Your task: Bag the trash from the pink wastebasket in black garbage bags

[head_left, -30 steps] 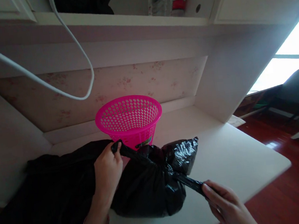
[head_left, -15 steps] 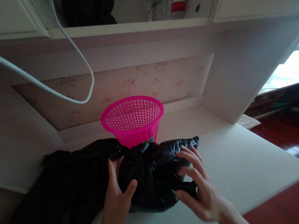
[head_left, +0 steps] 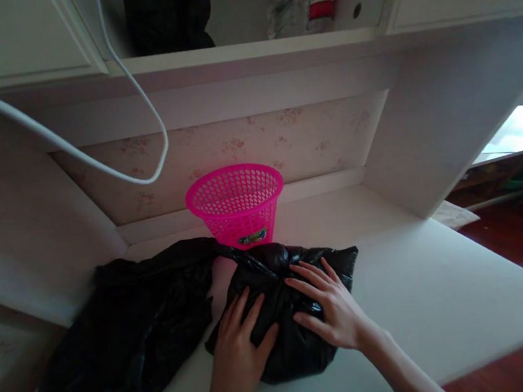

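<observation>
Both hands have let go of the twisted bag ends pulled taut a second ago. Left hand and right hand now lie flat, fingers spread, gripping nothing, on the knotted black bag. Knot looks done. Bag sits on the surface, pink basket just beyond the fingertips.

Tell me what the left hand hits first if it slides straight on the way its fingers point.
The left hand lies flat on the tied black bag, fingers pointing up and away. It would probably run over the bag's knot, then meet the pink basket; depth is unclear.
</observation>
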The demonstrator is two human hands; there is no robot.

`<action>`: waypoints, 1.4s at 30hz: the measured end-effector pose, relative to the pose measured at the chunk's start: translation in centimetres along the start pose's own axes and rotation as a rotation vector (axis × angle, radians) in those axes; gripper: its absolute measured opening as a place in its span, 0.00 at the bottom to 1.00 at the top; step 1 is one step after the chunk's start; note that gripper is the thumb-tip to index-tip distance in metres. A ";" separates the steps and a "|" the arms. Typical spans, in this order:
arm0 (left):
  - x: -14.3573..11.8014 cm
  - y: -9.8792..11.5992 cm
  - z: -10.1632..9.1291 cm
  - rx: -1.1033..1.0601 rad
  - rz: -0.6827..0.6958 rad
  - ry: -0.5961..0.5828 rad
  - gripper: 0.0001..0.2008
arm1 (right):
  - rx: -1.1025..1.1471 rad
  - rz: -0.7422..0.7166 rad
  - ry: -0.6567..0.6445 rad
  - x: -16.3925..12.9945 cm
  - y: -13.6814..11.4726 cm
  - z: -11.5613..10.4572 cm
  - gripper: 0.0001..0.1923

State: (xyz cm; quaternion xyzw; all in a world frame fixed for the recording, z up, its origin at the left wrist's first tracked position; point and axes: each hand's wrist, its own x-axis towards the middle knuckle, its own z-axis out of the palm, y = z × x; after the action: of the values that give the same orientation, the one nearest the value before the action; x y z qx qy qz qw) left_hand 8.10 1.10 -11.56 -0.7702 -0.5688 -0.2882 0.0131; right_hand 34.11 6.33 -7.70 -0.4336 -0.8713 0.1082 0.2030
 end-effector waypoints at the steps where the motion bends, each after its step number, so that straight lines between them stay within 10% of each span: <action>1: 0.1 0.1 0.0 -0.003 0.006 -0.001 0.25 | 0.002 0.006 -0.004 -0.1 0.1 0.0 0.32; 13: 0.5 0.6 0.0 -0.049 0.005 0.013 0.23 | 0.010 0.001 0.023 -0.5 0.2 0.2 0.29; 19: 1.3 2.5 0.6 -0.185 -0.038 -0.038 0.23 | -0.095 -0.035 0.250 -1.9 1.2 0.3 0.22; 32: 7.9 10.6 3.6 -0.602 -0.026 -0.206 0.30 | -0.209 0.378 0.379 -5.1 13.6 -3.9 0.23; 38: 3.9 7.2 0.4 -0.389 0.005 -0.124 0.21 | -0.239 0.514 0.362 -5.6 18.0 -4.4 0.30; 42: -0.5 2.0 -0.8 -0.130 -0.018 0.087 0.17 | -0.282 0.565 0.381 -4.0 16.1 -5.9 0.34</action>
State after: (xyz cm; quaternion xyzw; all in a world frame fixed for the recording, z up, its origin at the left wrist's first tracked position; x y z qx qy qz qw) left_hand 9.44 -0.31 -10.44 -0.7511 -0.5547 -0.3577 -0.0150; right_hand 50.37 12.88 -9.32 -0.6932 -0.6700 -0.0438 0.2622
